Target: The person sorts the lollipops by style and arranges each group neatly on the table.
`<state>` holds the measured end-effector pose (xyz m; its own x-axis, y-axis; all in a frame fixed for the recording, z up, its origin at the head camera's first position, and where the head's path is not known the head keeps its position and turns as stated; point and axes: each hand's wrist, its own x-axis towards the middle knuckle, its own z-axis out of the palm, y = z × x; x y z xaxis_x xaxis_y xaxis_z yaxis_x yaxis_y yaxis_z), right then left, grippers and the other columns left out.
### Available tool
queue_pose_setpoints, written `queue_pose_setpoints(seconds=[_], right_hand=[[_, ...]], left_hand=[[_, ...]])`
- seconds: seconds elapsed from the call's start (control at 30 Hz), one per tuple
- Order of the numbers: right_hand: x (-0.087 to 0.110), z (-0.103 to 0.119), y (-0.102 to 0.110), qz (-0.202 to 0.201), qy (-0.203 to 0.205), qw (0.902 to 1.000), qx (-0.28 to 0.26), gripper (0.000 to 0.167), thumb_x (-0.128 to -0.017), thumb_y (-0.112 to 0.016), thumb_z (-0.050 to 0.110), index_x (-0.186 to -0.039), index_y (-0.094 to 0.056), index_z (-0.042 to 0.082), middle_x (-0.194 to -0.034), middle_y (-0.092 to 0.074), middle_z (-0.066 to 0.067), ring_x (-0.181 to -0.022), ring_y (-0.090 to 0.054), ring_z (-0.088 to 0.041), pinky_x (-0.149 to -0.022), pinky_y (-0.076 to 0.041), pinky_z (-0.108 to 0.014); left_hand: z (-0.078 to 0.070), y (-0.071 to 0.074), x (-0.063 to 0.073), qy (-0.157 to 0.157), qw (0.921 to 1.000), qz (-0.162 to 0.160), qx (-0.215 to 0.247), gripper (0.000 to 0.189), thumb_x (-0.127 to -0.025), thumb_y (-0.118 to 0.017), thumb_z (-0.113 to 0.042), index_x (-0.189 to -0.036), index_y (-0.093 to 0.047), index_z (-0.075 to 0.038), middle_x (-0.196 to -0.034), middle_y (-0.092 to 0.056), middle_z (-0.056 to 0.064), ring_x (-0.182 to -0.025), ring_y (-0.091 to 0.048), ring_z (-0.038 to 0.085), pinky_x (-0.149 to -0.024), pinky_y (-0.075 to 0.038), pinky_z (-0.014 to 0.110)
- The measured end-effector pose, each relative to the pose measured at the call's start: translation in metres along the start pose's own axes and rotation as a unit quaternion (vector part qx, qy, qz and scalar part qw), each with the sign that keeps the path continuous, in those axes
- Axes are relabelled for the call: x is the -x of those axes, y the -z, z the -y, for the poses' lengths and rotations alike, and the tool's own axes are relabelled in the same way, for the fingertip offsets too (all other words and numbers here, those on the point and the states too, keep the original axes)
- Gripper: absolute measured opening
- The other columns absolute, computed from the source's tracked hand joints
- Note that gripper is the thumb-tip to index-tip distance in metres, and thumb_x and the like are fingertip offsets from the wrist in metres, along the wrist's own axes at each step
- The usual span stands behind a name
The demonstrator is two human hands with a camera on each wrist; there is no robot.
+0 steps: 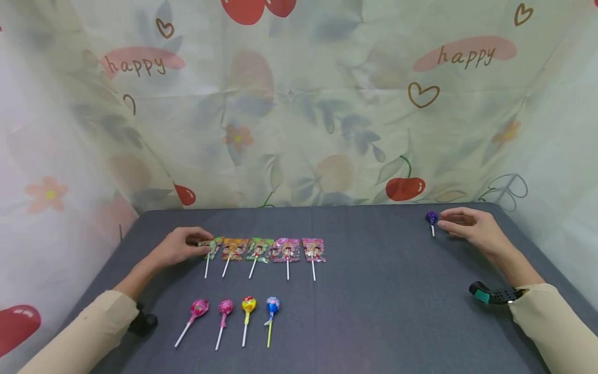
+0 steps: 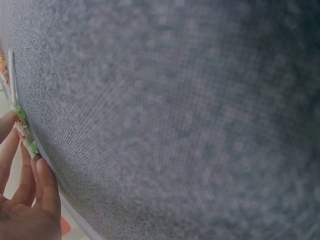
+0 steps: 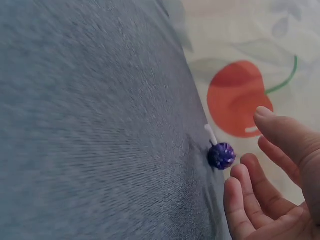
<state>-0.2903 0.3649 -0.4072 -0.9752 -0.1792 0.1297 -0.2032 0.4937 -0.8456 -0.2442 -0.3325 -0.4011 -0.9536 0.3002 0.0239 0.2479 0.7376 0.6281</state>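
Observation:
In the head view my left hand [image 1: 179,245] is at the left end of a row of flat-wrapped lollipops, its thumb and fingers pinching a green-wrapped lollipop [image 1: 216,248]. The left wrist view shows the green wrapper [image 2: 21,125] between the fingertips, its white stick [image 2: 12,75] pointing away. At the far right, my right hand [image 1: 476,228] is beside a purple ball lollipop [image 1: 432,217] that lies on the table. The right wrist view shows the fingers loosely bent and apart, with a small gap to the purple lollipop [image 3: 221,155].
Right of the green one lie an orange lollipop [image 1: 234,248], another green one [image 1: 258,249] and two pink ones, including the end one [image 1: 314,249]. Nearer are ball lollipops: two pink [image 1: 199,308], a yellow [image 1: 249,304] and a blue [image 1: 273,305]. Printed curtains [image 1: 299,119] surround the grey table [image 1: 374,311].

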Motion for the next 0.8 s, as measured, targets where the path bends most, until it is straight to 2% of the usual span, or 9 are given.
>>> queue_pose_setpoints(seconds=[0.17, 0.27, 0.37, 0.47, 0.6, 0.8], right_hand=[[-0.011, -0.003, 0.003, 0.006, -0.012, 0.9998, 0.013, 0.057, -0.096, -0.074, 0.030, -0.136, -0.056, -0.005, -0.128, -0.064, -0.015, -0.099, -0.062, 0.003, -0.078, -0.055, -0.026], [-0.017, -0.003, 0.004, 0.013, -0.025, 0.9987, 0.043, 0.062, -0.096, -0.074, 0.036, -0.140, -0.054, -0.003, -0.136, -0.058, -0.024, -0.109, -0.059, -0.004, -0.079, -0.050, -0.020], [-0.023, -0.004, 0.003, 0.024, -0.037, 0.9969, 0.065, 0.068, -0.094, -0.074, 0.041, -0.143, -0.052, 0.000, -0.141, -0.053, -0.025, -0.122, -0.055, -0.023, -0.081, -0.047, -0.019], [-0.029, -0.005, 0.003, 0.032, -0.040, 0.9963, 0.069, 0.071, -0.094, -0.074, 0.042, -0.145, -0.050, 0.000, -0.144, -0.050, -0.026, -0.130, -0.049, -0.039, -0.085, -0.048, -0.026], [-0.035, -0.009, 0.002, 0.042, -0.038, 0.9968, 0.056, 0.070, -0.095, -0.075, 0.037, -0.147, -0.048, -0.002, -0.146, -0.047, -0.026, -0.132, -0.046, -0.042, -0.086, -0.047, -0.029], [-0.041, -0.014, -0.001, 0.043, -0.017, 0.9969, 0.064, 0.064, -0.095, -0.076, 0.029, -0.143, -0.052, -0.006, -0.142, -0.050, -0.029, -0.126, -0.051, -0.046, -0.077, -0.046, -0.017]], left_hand=[[-0.001, 0.000, -0.001, 0.001, 1.0000, -0.001, 0.000, 0.030, -0.094, -0.075, -0.014, -0.120, -0.071, 0.001, -0.117, -0.066, 0.017, -0.104, -0.064, 0.034, -0.086, -0.052, 0.047], [-0.001, -0.001, -0.001, 0.000, 1.0000, -0.002, -0.001, 0.030, -0.094, -0.075, -0.014, -0.119, -0.071, 0.001, -0.116, -0.067, 0.017, -0.104, -0.064, 0.034, -0.086, -0.052, 0.048], [-0.001, 0.000, -0.002, 0.000, 1.0000, -0.003, -0.002, 0.029, -0.094, -0.075, -0.014, -0.119, -0.071, 0.001, -0.116, -0.067, 0.017, -0.105, -0.064, 0.035, -0.087, -0.052, 0.049], [-0.002, 0.000, -0.002, 0.001, 1.0000, -0.002, -0.002, 0.029, -0.094, -0.075, -0.013, -0.119, -0.071, 0.001, -0.116, -0.067, 0.017, -0.106, -0.064, 0.036, -0.087, -0.051, 0.050], [-0.003, 0.000, -0.001, 0.001, 1.0000, -0.002, -0.003, 0.029, -0.094, -0.075, -0.013, -0.119, -0.071, 0.001, -0.116, -0.067, 0.017, -0.106, -0.064, 0.036, -0.088, -0.051, 0.051], [-0.002, 0.001, 0.000, -0.002, 1.0000, -0.003, -0.005, 0.029, -0.094, -0.075, -0.013, -0.119, -0.071, 0.001, -0.116, -0.067, 0.017, -0.106, -0.064, 0.037, -0.088, -0.051, 0.051]])
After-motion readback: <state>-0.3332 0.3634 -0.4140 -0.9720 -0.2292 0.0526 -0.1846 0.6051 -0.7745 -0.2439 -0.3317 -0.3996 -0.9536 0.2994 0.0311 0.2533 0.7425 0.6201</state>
